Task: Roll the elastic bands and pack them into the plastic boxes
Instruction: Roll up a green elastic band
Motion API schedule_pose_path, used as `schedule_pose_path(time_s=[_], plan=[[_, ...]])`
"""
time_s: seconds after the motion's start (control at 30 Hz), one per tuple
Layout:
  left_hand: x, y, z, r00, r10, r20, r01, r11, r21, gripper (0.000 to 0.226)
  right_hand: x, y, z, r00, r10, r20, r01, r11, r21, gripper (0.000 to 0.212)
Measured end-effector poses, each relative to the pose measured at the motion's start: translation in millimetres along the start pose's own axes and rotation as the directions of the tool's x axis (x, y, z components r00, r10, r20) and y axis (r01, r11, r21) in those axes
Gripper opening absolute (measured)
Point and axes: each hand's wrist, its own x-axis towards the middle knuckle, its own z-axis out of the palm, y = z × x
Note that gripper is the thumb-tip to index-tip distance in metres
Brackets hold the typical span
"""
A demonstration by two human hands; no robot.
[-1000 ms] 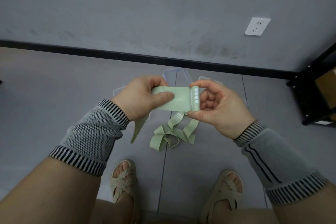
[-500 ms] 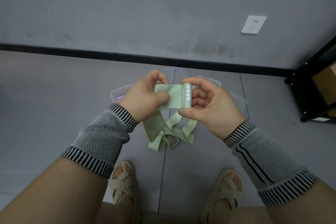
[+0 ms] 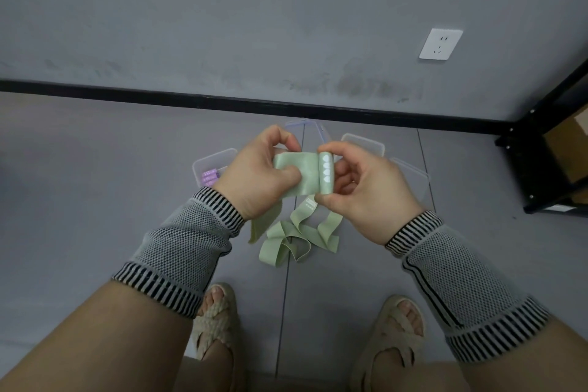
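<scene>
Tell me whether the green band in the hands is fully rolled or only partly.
Partly rolled. The right hand pinches a small roll at one end of the green band; the left hand holds the flat stretch, and a tail hangs below.

Looks to me like a bare storeroom or workshop corner: grey tiled floor, scuffed grey wall with a black skirting strip, one wall socket, and black metal shelving holding what's probably a cardboard box.

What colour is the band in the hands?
Pale green band, white shapes on its rolled end; head view.
</scene>
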Motion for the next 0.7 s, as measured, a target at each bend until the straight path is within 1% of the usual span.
schedule_pose_path(time_s=[0.1,0.17,0.23,0.3,0.33,0.4,0.47,0.53,0.6,0.7], plan=[[0,2,7,0.999,0.006,-0.046,-0.003,0.999,0.053,0.024,2,4,2,1.000,-0.007,-0.028,0.005,0.996,-0.087,0.055],[-1,3,12,0.994,0.024,-0.102,-0.012,0.993,0.117,0.029,2,6,4,0.999,-0.009,-0.041,0.005,0.995,-0.098,0.056],[-1,2,16,0.987,0.051,-0.150,-0.016,0.975,0.224,0.033,2,5,7,0.998,-0.029,-0.051,0.023,0.993,-0.113,0.056],[0,1,18,0.982,0.077,-0.172,-0.032,0.968,0.250,0.033,1,6,9,0.997,-0.052,-0.052,0.045,0.991,-0.125,0.060],[0,1,18,0.982,0.076,-0.171,-0.037,0.975,0.220,0.033,2,7,9,0.997,-0.055,-0.047,0.051,0.994,-0.099,0.063],[2,1,14,0.986,0.053,-0.157,-0.031,0.990,0.140,0.032,2,7,7,0.999,-0.032,-0.014,0.033,0.997,0.065,0.071],[2,2,6,0.992,0.007,-0.127,-0.002,0.999,0.044,0.029,1,5,4,0.999,0.004,0.038,-0.015,0.960,0.278,0.074],[1,2,1,0.998,-0.023,-0.056,0.017,0.994,-0.110,0.027,1,4,-1,0.997,0.012,0.079,-0.043,0.916,0.399,0.070],[0,0,-2,1.000,-0.022,0.014,0.025,0.973,-0.230,0.028,0,3,-4,0.993,-0.002,0.120,-0.053,0.891,0.450,0.063],[-2,2,-3,0.996,-0.030,0.079,0.053,0.951,-0.304,0.030,0,3,-5,0.986,-0.023,0.168,-0.055,0.894,0.444,0.061]])
